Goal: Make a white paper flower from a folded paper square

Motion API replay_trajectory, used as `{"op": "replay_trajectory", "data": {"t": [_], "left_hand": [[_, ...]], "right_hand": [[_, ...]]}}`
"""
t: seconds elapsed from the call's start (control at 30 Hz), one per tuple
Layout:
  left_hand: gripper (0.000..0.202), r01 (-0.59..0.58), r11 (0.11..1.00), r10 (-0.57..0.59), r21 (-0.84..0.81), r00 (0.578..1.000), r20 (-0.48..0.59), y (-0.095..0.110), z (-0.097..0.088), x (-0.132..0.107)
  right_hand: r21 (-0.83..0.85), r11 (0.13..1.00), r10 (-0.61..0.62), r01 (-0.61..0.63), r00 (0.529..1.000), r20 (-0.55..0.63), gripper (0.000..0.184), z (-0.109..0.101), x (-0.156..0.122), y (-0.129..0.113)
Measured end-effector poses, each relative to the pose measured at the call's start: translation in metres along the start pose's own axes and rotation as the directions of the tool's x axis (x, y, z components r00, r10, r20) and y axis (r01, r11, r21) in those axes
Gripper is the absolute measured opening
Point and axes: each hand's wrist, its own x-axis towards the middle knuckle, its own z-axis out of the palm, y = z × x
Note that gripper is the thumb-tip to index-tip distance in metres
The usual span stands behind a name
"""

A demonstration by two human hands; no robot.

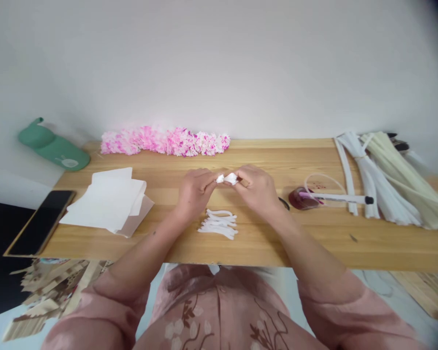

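My left hand point(196, 189) and my right hand point(254, 188) are raised over the middle of the table, fingertips almost meeting. Each pinches one end of a small white chenille stem piece point(230, 179), whose fluffy ends show between the thumbs and forefingers. Its middle is narrow, and my fingers partly cover it. Below, between my forearms, a loose pile of short white chenille stem pieces point(219, 223) lies on the wooden table point(248, 250).
Pink-and-white fluffy flowers point(164, 141) line the wall. At left are white paper sheets point(105, 199), a phone point(42, 221) and a green bottle point(54, 148). A jar of dark pink liquid point(301, 198), a pen point(341, 198) and long chenille stem bundles point(383, 180) occupy the right.
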Motion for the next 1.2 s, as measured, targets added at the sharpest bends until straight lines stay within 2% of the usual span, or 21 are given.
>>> {"op": "replay_trajectory", "data": {"t": [0.13,0.27,0.5,0.6,0.67,0.77,0.83,0.87,0.9,0.97,1.07,1.13,1.2], "left_hand": [[0.023,-0.063,0.983,0.057,0.17,0.998,0.042,-0.002,0.002,-0.001],[0.025,-0.103,0.96,0.09,0.262,0.994,0.059,0.0,0.004,0.0],[0.017,-0.037,0.989,0.035,0.141,0.999,0.015,-0.003,0.006,0.0],[0.014,0.027,1.0,-0.027,0.002,0.999,-0.046,0.002,0.005,0.001],[0.013,0.116,0.979,-0.131,-0.169,0.988,-0.083,0.006,0.003,0.002],[0.015,0.242,0.875,-0.297,-0.42,0.953,-0.068,0.01,0.002,0.003],[0.015,0.273,0.817,-0.348,-0.507,0.936,-0.057,0.012,0.001,0.004],[0.015,0.276,0.805,-0.358,-0.525,0.932,-0.059,0.012,0.001,0.003],[0.015,0.272,0.803,-0.358,-0.53,0.931,-0.066,0.013,0.001,0.003],[0.013,0.252,0.834,-0.331,-0.492,0.94,-0.08,0.013,0.001,0.002],[0.01,0.179,0.918,-0.229,-0.353,0.968,-0.105,0.012,0.001,0.001],[0.011,0.118,0.959,-0.151,-0.256,0.982,-0.114,0.011,0.001,0.0],[0.013,0.062,0.981,-0.084,-0.185,0.99,-0.115,0.009,0.002,-0.001]], "right_hand": [[-0.15,0.983,-0.101,0.104,0.995,0.023,0.021,0.001,-0.002,-0.001],[-0.195,0.974,-0.109,0.113,0.993,0.032,0.02,0.001,-0.002,-0.001],[-0.158,0.983,-0.088,0.093,0.995,0.044,0.02,0.001,-0.001,-0.002],[0.0,1.0,-0.011,0.011,1.0,0.009,0.015,-0.002,0.0,-0.003],[0.193,0.976,0.1,-0.098,0.995,-0.002,0.009,-0.003,0.001,-0.002],[0.506,0.832,0.243,-0.229,0.969,0.039,0.015,-0.002,0.001,0.001],[0.62,0.739,0.283,-0.262,0.957,0.068,0.019,0.0,0.002,0.003],[0.64,0.72,0.291,-0.269,0.954,0.073,0.019,0.001,0.001,0.003],[0.636,0.724,0.293,-0.267,0.954,0.067,0.018,0.001,0.001,0.002],[0.551,0.803,0.257,-0.228,0.966,0.026,0.015,0.0,0.001,0.0],[0.284,0.956,0.089,-0.077,0.996,-0.028,0.013,-0.004,0.0,-0.005],[0.137,0.99,-0.017,0.02,1.0,-0.022,0.016,-0.006,-0.001,-0.007],[0.055,0.996,-0.065,0.066,0.998,-0.007,0.018,-0.007,-0.001,-0.007]]}}
